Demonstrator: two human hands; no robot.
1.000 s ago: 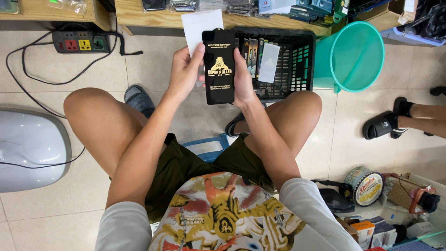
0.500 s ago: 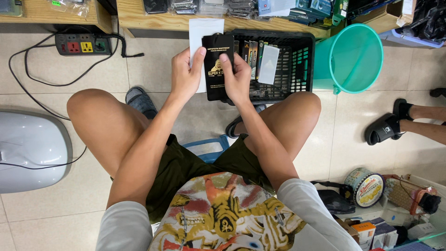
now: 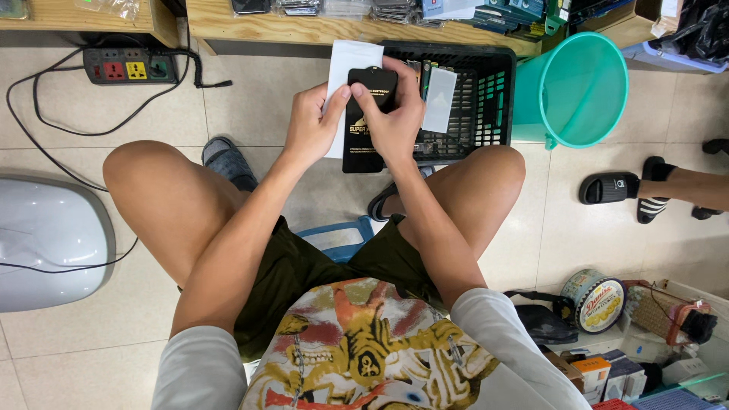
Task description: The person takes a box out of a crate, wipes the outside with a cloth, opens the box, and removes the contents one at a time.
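I sit on a low blue stool (image 3: 338,237) with both hands raised in front of my knees. My left hand (image 3: 310,125) grips the left edge of a flat black package (image 3: 364,144) and a white sheet (image 3: 348,64) behind it. My right hand (image 3: 395,121) covers the package's upper right, fingers curled over its top edge. The package is upright, its lower part showing below my hands. Right behind it on the floor stands a black plastic basket (image 3: 486,91) filled with several flat packets.
A teal bucket (image 3: 581,91) lies tilted right of the basket. A power strip (image 3: 129,67) and cable lie far left, a grey rounded appliance (image 3: 45,243) at left. Another person's sandalled feet (image 3: 645,190) are at right. A round tin (image 3: 596,300) and small boxes sit at lower right.
The black package has moved away from me toward the basket. My right hand slid up from its side to cover its top.
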